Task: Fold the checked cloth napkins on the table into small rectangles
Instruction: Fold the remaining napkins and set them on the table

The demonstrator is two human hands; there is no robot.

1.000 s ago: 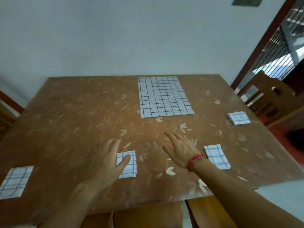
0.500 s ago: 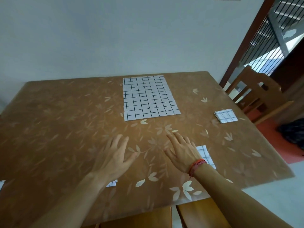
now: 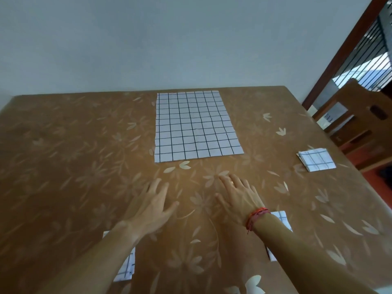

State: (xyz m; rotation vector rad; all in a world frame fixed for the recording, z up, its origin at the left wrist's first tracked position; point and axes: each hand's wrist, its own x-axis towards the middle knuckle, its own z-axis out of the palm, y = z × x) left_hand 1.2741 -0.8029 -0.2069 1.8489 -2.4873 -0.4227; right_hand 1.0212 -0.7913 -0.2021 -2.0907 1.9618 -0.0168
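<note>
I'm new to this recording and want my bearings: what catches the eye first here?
The large unfolded checked napkin lies flat at the far middle of the table. Nearer, the left hand and right hand are spread open, fingers pointing toward it, holding nothing. A small folded napkin sits near the table's right edge.

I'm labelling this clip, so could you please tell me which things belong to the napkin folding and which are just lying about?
Job: flat napkin, folded napkin at right, folded napkin under right arm, folded napkin under left arm, left hand, right hand.
Lying about: chair, window bars.
</note>
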